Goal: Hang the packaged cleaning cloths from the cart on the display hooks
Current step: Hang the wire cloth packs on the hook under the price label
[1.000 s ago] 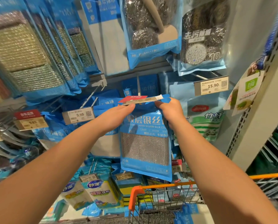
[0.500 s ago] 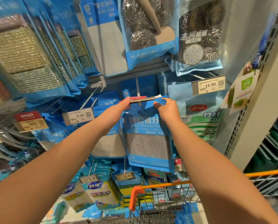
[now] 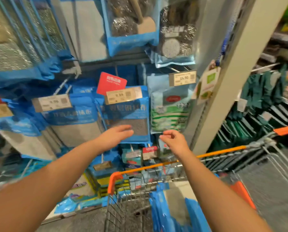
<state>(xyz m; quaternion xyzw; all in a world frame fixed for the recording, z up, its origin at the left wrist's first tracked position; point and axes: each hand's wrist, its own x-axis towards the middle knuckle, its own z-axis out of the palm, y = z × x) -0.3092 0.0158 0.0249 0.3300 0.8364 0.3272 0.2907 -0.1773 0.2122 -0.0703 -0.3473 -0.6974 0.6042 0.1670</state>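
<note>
A blue packaged cleaning cloth [image 3: 131, 114] with a grey mesh window hangs on a display hook behind a price tag [image 3: 124, 95] and a red label [image 3: 110, 82]. My left hand [image 3: 114, 136] is below it, in front of the pack's lower part, fingers stretched and relaxed, holding nothing. My right hand [image 3: 173, 141] is just right of the pack's bottom edge, fingers loosely curled, empty. More blue packs [image 3: 166, 208] lie in the cart [image 3: 133, 171] at the bottom of the view.
Other hanging packs fill the wall: a blue-grey cloth pack [image 3: 73, 118] at left, a green-white pack [image 3: 170, 113] at right, steel scourers [image 3: 131, 25] above. A grey upright post [image 3: 232, 77] stands right of them. The cart's orange rim runs across the lower right.
Both hands have let go of the blue pack's top and dropped lower. The price tag, tipped up before, now hangs down in front of the pack. The view has swung right and down.
</note>
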